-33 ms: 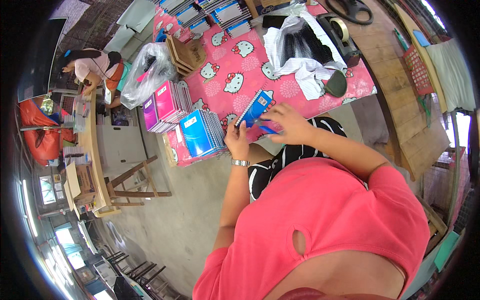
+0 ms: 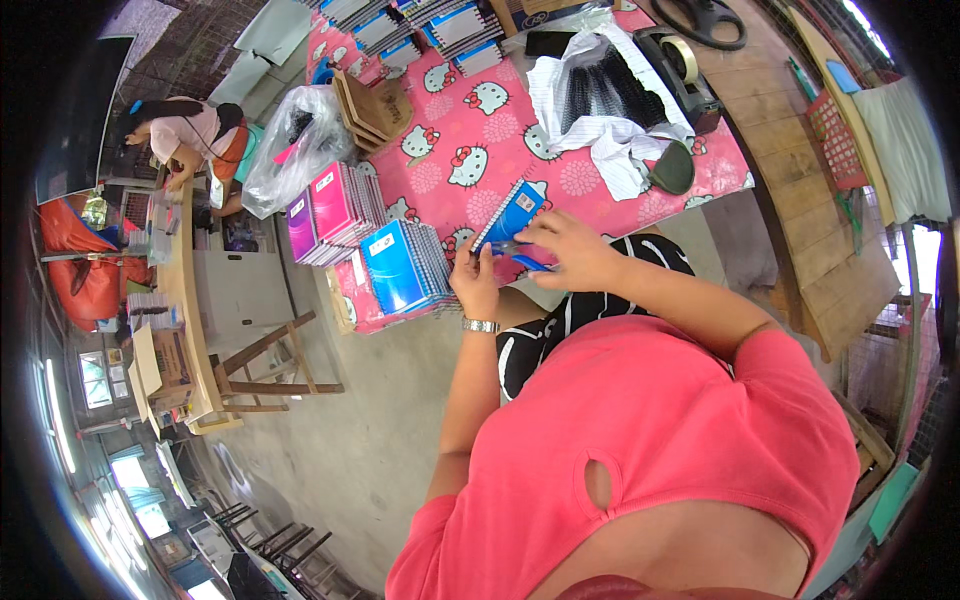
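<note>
At the near edge of the table, a blue spiral notebook [image 2: 517, 211] is held at a tilt by my left hand [image 2: 474, 282], whose fingers and thumb pinch its lower corner by the coil. My right hand [image 2: 575, 250] is closed around blue-handled pliers [image 2: 528, 262]. The metal jaws reach the lower end of the coil, close to my left thumb; whether they grip the wire is too small to tell. Just left of my hands stands a stack of blue spiral notebooks [image 2: 392, 272], with pink notebooks [image 2: 335, 200] and purple notebooks [image 2: 300, 228] behind it.
Black coils [image 2: 610, 95] lie on white cloth at the table's right, near a dark green round object [image 2: 672, 168] and a tape dispenser [image 2: 690, 75]. More notebooks [image 2: 465, 38] stand at the back. A clear plastic bag [image 2: 290, 150] sits left. Another person [image 2: 195, 140] works at a far-left bench.
The pliers and my right hand have shifted slightly left, bringing the jaws nearer the coil end and my left thumb. My left hand and the notebook have hardly moved.
</note>
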`<state>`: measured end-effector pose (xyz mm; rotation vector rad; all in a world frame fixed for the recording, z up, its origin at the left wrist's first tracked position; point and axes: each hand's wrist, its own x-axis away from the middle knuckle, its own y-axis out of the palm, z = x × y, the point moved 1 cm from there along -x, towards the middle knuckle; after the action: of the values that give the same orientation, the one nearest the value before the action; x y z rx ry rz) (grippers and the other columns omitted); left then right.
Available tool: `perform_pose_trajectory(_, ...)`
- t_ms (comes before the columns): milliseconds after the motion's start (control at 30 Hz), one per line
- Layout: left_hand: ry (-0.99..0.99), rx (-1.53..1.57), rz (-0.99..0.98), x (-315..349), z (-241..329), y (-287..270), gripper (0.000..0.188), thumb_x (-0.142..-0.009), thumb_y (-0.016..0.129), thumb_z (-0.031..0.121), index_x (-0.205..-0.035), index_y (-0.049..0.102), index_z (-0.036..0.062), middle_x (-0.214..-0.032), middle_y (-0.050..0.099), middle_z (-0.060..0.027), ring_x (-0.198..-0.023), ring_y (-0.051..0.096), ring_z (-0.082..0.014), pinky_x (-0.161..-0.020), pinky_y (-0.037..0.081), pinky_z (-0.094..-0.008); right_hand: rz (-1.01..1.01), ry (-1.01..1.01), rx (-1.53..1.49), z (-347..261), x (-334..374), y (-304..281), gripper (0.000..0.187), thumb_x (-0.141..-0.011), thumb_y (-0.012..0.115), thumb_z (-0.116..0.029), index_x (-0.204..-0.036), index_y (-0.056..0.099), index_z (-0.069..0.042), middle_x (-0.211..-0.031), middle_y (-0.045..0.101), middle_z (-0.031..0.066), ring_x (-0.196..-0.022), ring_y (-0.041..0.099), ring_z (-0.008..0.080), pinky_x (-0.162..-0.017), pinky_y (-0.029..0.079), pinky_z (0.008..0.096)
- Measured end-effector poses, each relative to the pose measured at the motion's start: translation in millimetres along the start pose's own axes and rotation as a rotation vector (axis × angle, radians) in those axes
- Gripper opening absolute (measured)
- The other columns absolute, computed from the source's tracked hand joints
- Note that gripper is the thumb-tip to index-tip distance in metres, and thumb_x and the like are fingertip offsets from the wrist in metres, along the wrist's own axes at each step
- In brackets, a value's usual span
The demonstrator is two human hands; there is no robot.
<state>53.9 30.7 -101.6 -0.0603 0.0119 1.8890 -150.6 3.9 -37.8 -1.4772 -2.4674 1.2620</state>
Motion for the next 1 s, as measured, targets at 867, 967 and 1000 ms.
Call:
perform_pose_trajectory(867,0.723,-1.146,0.111,-58,231,-55,0.017,-0.081,0.054,0.006,-0.095,0.064,0.0055,-0.095,0.066,-0.0122,-0.085,0.060,-0.0299,-0.083,0.043,-0.0408,-0.253,0.776,-1.223,9,-9,-13,0.047,-0.088,0.061,-0.027,-0.128,0.055,-0.002,-0.111,0.058,0.0066,-0.098,0.055,0.0144,-0.085,0.042,0.0273)
perform_pose_trajectory(967,0.378,-1.463,0.027,-93,200,-68,0.013,-0.082,0.053,0.014,-0.089,0.064,0.0103,-0.094,0.067,-0.0089,-0.091,0.060,-0.0288,-0.085,0.042,-0.0457,-0.231,0.866,-1.092,1,-11,-4,0.036,-0.086,0.060,-0.031,-0.110,0.058,-0.005,-0.097,0.059,0.0043,-0.085,0.055,0.0141,-0.074,0.044,0.0299)
perform_pose_trajectory(1000,0.191,-1.377,-0.056,-101,177,-82,0.017,-0.081,0.055,0.014,-0.095,0.064,0.0095,-0.099,0.066,-0.0114,-0.097,0.059,-0.0301,-0.090,0.041,-0.0469,-0.241,0.860,-1.098,0,-13,-1,0.036,-0.086,0.060,-0.031,-0.110,0.058,-0.005,-0.097,0.059,0.0043,-0.085,0.055,0.0141,-0.074,0.044,0.0299)
